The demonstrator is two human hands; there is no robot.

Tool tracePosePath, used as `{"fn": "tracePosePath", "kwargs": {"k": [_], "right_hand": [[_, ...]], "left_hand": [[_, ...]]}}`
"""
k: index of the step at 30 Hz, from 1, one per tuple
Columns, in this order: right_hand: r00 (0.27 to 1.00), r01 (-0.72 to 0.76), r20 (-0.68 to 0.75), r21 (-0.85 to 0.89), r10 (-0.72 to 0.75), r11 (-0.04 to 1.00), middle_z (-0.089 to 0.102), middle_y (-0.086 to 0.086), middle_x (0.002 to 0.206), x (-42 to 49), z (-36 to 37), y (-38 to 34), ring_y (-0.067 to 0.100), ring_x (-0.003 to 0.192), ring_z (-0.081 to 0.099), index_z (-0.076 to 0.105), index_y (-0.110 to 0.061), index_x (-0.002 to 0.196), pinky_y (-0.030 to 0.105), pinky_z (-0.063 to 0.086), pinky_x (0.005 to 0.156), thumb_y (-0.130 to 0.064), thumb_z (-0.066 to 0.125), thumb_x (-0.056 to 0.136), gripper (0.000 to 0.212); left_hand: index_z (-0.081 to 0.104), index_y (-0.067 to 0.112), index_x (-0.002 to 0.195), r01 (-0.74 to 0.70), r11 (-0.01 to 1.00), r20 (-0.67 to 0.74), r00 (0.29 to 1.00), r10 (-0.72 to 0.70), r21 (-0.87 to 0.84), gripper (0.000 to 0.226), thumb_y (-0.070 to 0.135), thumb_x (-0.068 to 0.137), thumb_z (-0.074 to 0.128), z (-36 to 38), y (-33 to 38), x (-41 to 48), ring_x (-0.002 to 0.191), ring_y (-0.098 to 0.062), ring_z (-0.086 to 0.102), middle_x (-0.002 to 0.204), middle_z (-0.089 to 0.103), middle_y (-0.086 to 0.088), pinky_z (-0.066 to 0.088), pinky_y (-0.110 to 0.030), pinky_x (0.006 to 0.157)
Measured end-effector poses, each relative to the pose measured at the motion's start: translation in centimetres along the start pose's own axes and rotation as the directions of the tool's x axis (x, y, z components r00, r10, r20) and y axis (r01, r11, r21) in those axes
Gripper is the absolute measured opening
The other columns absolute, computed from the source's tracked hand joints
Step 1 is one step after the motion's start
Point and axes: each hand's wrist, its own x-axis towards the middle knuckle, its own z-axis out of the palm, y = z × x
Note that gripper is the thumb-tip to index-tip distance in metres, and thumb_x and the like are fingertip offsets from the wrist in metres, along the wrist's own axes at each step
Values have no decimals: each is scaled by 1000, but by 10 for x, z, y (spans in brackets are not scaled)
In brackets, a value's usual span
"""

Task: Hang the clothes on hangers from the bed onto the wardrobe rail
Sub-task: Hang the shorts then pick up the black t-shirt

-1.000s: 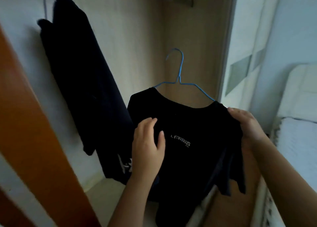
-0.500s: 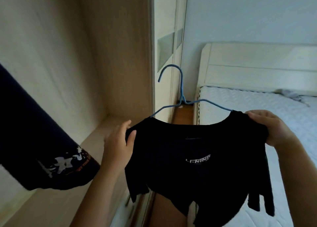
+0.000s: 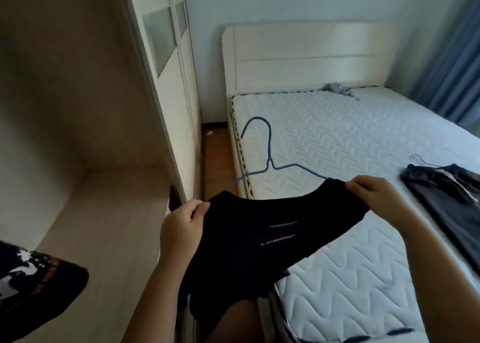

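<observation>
Holding a black T-shirt (image 3: 259, 228) by its shoulders: left hand (image 3: 181, 228) pinched on the 9 o'clock shoulder, blue hanger (image 3: 270, 158) tilted at 12, right hand (image 3: 374, 194) pinched at 3, bed (image 3: 337, 135) behind.

A black T-shirt (image 3: 262, 228) with a small pale chest logo is hanging spread on a blue wire hanger (image 3: 270, 161), its hook tilting away over the bed (image 3: 350, 140). Dark grey clothes (image 3: 449, 202) on another hanger are lying flat at the bed's right edge.
</observation>
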Motion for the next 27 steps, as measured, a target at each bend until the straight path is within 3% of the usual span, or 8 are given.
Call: {"fn": "tracePosePath", "kwargs": {"k": [4, 8, 11, 15, 17, 22, 27], "right_hand": [[975, -153, -158, 32, 156, 988, 53, -7, 45, -91, -19, 42, 21, 59, 45, 57, -17, 57, 32, 35, 59, -15, 56, 89, 32], [918, -299, -277, -5, 286, 954, 55, -4, 50, -194, -41, 75, 11, 54, 48, 55, -23, 58, 18, 35, 54, -17, 56, 89, 32], [851, -426, -356, -36, 386, 904, 51, -5, 48, -264, -62, 92, 13, 54, 45, 53, -20, 58, 21, 31, 52, -15, 56, 89, 32], [794, -497, -424, -38, 437, 867, 54, 9, 59, -338, -93, 107, 23, 58, 46, 57, -11, 64, 28, 32, 51, -14, 56, 89, 25], [760, -530, -453, -15, 467, 848, 58, 14, 64, -372, -107, 119, 26, 63, 49, 62, -5, 69, 25, 34, 51, -14, 56, 89, 23], [706, -570, -494, 27, 507, 821, 61, 18, 71, -422, -134, 153, 27, 67, 50, 64, 4, 78, 30, 31, 55, -15, 56, 89, 23], [635, -608, -556, 70, 537, 791, 61, 15, 71, -475, -192, 204, 28, 72, 54, 63, -4, 76, 36, 37, 65, -17, 56, 89, 20]], "left_hand": [[66, 12, 83, -59, 996, 219, 973, 74, -73, 21, 27, 89, 53, 17, 17, -36, 69, -22, 61, 67, 64, -4, 45, -33, 62], [65, 10, 82, -126, 987, 405, 900, 158, -104, 22, 27, 89, 53, 41, 29, -89, 68, -22, 57, 63, 58, 2, 41, -33, 63], [65, 12, 84, -143, 982, 526, 829, 189, -127, 21, 27, 89, 53, 58, 45, -133, 73, -20, 58, 68, 60, 1, 37, -29, 64], [66, 9, 87, -151, 968, 621, 744, 246, -202, 22, 26, 90, 52, 76, 73, -182, 79, -20, 59, 75, 64, 0, 42, -31, 70], [67, 8, 92, -183, 959, 652, 704, 282, -217, 23, 25, 90, 52, 86, 89, -204, 84, -21, 60, 83, 68, -3, 45, -33, 76], [67, 10, 92, -216, 957, 677, 676, 291, -196, 23, 27, 90, 51, 114, 129, -246, 87, -24, 61, 87, 69, -9, 39, -30, 72], [68, 10, 90, -282, 937, 677, 651, 344, -205, 23, 26, 90, 52, 166, 194, -300, 87, -26, 62, 85, 70, -7, 44, -34, 75]]}}
